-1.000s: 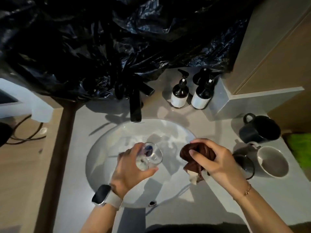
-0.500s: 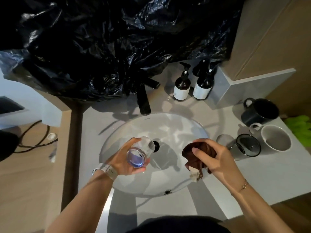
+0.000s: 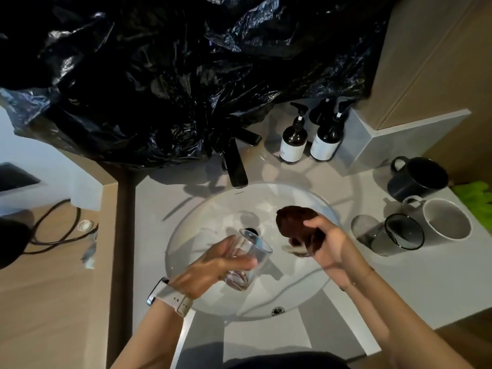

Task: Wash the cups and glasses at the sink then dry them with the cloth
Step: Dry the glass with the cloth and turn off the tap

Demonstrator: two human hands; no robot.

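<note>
Over the sink point(image 3: 186, 251), the left hand point(image 3: 213, 265) is wrapped around a clear glass point(image 3: 249, 258), fingers closed on its lower wall. The glass tilts, its long axis slanting from the base near the wrist up to the mouth, which points up and toward the tap point(image 3: 235, 166). The right hand point(image 3: 326, 245) is closed on a bunched brown cloth point(image 3: 295, 221), just beside the glass. The glass is probably light, wet, slippery and fragile, so gripping its wall suits it; the soft cloth should push inside easily.
</note>
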